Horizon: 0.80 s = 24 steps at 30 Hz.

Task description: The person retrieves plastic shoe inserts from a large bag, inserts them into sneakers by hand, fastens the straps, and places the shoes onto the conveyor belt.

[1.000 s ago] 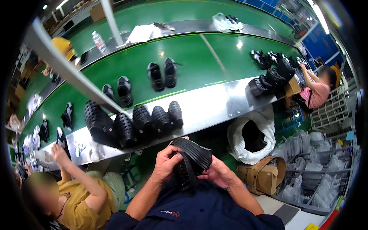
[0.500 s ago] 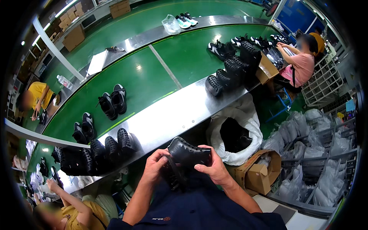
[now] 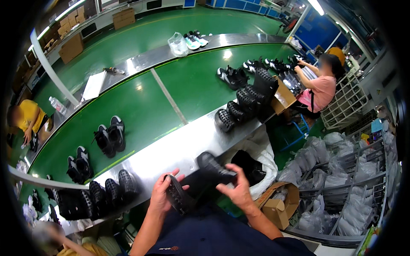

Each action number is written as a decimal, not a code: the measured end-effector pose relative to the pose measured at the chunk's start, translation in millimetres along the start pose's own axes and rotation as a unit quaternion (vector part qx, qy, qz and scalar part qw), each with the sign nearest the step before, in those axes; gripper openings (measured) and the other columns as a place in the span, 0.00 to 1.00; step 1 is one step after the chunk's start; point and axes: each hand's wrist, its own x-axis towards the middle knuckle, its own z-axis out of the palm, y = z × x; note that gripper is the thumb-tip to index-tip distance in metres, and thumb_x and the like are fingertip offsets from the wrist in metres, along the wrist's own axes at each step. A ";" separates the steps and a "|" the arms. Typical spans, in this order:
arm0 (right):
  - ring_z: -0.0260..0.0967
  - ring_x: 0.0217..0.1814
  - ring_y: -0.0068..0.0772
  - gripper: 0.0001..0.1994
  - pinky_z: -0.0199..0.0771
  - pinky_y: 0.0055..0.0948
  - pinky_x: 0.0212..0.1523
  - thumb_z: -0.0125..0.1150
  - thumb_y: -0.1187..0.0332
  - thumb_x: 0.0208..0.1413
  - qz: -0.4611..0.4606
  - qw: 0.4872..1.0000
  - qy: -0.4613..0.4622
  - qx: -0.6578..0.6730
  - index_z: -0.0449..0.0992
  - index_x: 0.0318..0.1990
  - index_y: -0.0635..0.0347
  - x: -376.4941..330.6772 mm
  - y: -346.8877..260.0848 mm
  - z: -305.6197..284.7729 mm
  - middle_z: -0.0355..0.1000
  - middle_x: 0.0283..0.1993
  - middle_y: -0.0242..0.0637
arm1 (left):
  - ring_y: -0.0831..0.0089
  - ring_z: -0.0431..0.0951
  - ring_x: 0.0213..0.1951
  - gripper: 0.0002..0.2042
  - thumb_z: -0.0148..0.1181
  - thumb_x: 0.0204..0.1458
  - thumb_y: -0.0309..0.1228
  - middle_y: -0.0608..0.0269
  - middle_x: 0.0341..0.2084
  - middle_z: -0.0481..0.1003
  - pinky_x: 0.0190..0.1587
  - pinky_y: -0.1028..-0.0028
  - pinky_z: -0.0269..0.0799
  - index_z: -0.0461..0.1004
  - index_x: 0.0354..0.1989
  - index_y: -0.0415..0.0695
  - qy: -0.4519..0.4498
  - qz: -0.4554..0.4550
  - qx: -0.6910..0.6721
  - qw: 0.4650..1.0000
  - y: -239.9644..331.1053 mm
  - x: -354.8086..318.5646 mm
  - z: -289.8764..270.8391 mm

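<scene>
My left hand [image 3: 161, 197] grips a black shoe [image 3: 178, 200] with its studded sole facing up, just over my lap. My right hand [image 3: 235, 189] holds a second black shoe [image 3: 213, 168] by its upper, lifted toward the steel shelf [image 3: 179, 147] at the front of the green conveyor belt [image 3: 188, 85]. The two shoes are a little apart. Both forearms come up from the lower edge in dark blue sleeves.
Black shoes stand sole-out in rows on the steel shelf at left [image 3: 98, 194] and right [image 3: 243, 102]. Pairs of black shoes [image 3: 109, 136] ride the belt. A white sack [image 3: 256, 158] and cardboard box [image 3: 279, 205] sit to my right. A person in pink [image 3: 318, 87] works further along.
My view has swung right along the belt. The two shoes, held together before, are now apart: the left hand holds one low and the right hand lifts the other toward the shelf.
</scene>
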 end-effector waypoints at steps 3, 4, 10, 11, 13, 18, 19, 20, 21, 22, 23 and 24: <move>0.70 0.55 0.33 0.35 0.73 0.32 0.55 0.70 0.79 0.46 -0.101 0.978 0.135 -0.123 0.62 0.64 0.60 51.9 2.7 -45.0 0.69 0.55 0.42 | 0.72 0.78 0.33 0.07 0.58 0.61 0.32 0.64 0.34 0.76 0.37 0.66 0.80 0.71 0.43 0.43 0.045 -0.023 0.054 0.997 12.5 27.0 -31.9; 0.71 0.54 0.35 0.34 0.73 0.32 0.55 0.69 0.78 0.46 -0.118 0.962 0.173 -0.177 0.63 0.63 0.61 72.3 -1.1 -55.2 0.69 0.55 0.45 | 0.74 0.77 0.29 0.06 0.59 0.61 0.31 0.65 0.30 0.76 0.35 0.69 0.79 0.72 0.41 0.43 0.056 -0.037 0.072 0.995 13.2 34.6 -47.7; 0.67 0.60 0.50 0.35 0.66 0.40 0.62 0.69 0.75 0.44 -0.135 0.908 0.202 -0.343 0.63 0.63 0.58 179.5 19.2 -97.6 0.68 0.58 0.49 | 0.76 0.76 0.26 0.05 0.60 0.60 0.29 0.66 0.25 0.76 0.30 0.74 0.74 0.74 0.39 0.41 0.138 -0.045 0.168 0.975 30.9 36.3 -54.1; 0.65 0.61 0.52 0.36 0.65 0.41 0.64 0.69 0.74 0.44 -0.115 0.907 0.196 -0.356 0.63 0.64 0.57 192.4 22.8 -97.3 0.67 0.59 0.50 | 0.77 0.75 0.26 0.06 0.60 0.59 0.29 0.67 0.25 0.76 0.30 0.74 0.74 0.74 0.39 0.40 0.157 -0.018 0.195 0.968 28.9 35.4 -60.4; 0.65 0.62 0.53 0.35 0.65 0.42 0.64 0.69 0.74 0.44 -0.130 0.904 0.178 -0.367 0.63 0.64 0.56 212.9 31.4 -98.4 0.66 0.59 0.50 | 0.78 0.75 0.26 0.06 0.60 0.60 0.29 0.67 0.25 0.76 0.31 0.75 0.74 0.75 0.40 0.40 0.186 0.021 0.214 0.959 19.5 33.0 -71.1; 0.62 0.64 0.53 0.37 0.62 0.43 0.66 0.70 0.74 0.43 -0.123 0.890 0.182 -0.399 0.62 0.64 0.55 246.1 47.9 -107.9 0.66 0.60 0.50 | 0.79 0.74 0.26 0.05 0.59 0.61 0.29 0.68 0.27 0.77 0.32 0.77 0.72 0.76 0.39 0.40 0.237 0.154 0.240 0.929 -2.6 32.0 -74.7; 0.62 0.64 0.54 0.38 0.61 0.43 0.66 0.71 0.74 0.42 -0.133 0.887 0.186 -0.401 0.62 0.64 0.57 249.8 55.5 -114.4 0.65 0.61 0.51 | 0.79 0.74 0.26 0.05 0.59 0.61 0.28 0.68 0.27 0.77 0.31 0.77 0.71 0.76 0.39 0.40 0.228 0.133 0.194 0.945 -5.2 27.8 -72.2; 0.62 0.64 0.54 0.38 0.61 0.43 0.66 0.71 0.74 0.42 -0.134 0.889 0.176 -0.400 0.62 0.64 0.57 253.4 59.4 -112.1 0.65 0.61 0.51 | 0.79 0.74 0.26 0.05 0.59 0.61 0.28 0.68 0.27 0.77 0.31 0.77 0.71 0.76 0.39 0.41 0.225 0.113 0.146 0.957 -4.8 20.8 -64.2; 0.62 0.64 0.55 0.39 0.62 0.44 0.66 0.71 0.73 0.41 -0.124 0.884 0.176 -0.416 0.62 0.65 0.58 256.3 63.8 -111.0 0.65 0.62 0.51 | 0.78 0.75 0.26 0.04 0.58 0.61 0.27 0.68 0.26 0.77 0.32 0.76 0.72 0.76 0.39 0.41 0.226 0.115 0.134 0.958 -8.0 19.3 -59.4; 0.61 0.64 0.55 0.39 0.62 0.44 0.66 0.72 0.72 0.41 -0.113 0.877 0.178 -0.431 0.61 0.65 0.58 258.8 68.4 -111.1 0.64 0.62 0.52 | 0.78 0.75 0.26 0.04 0.58 0.61 0.27 0.68 0.26 0.77 0.32 0.76 0.72 0.76 0.39 0.41 0.234 0.115 0.132 0.956 -11.8 20.0 -55.8; 0.61 0.65 0.57 0.40 0.62 0.45 0.65 0.72 0.70 0.42 -0.097 0.868 0.176 -0.455 0.60 0.66 0.59 260.7 72.7 -113.3 0.63 0.63 0.53 | 0.78 0.75 0.27 0.04 0.58 0.61 0.27 0.67 0.27 0.77 0.33 0.76 0.73 0.75 0.39 0.40 0.223 0.111 0.124 0.961 -15.8 22.8 -53.1; 0.61 0.65 0.57 0.40 0.62 0.45 0.65 0.72 0.70 0.42 -0.093 0.870 0.168 -0.454 0.60 0.66 0.59 263.2 75.2 -119.6 0.63 0.63 0.53 | 0.78 0.76 0.28 0.04 0.58 0.61 0.27 0.67 0.27 0.77 0.33 0.75 0.73 0.75 0.39 0.40 0.211 0.106 0.116 0.965 -18.9 27.8 -50.2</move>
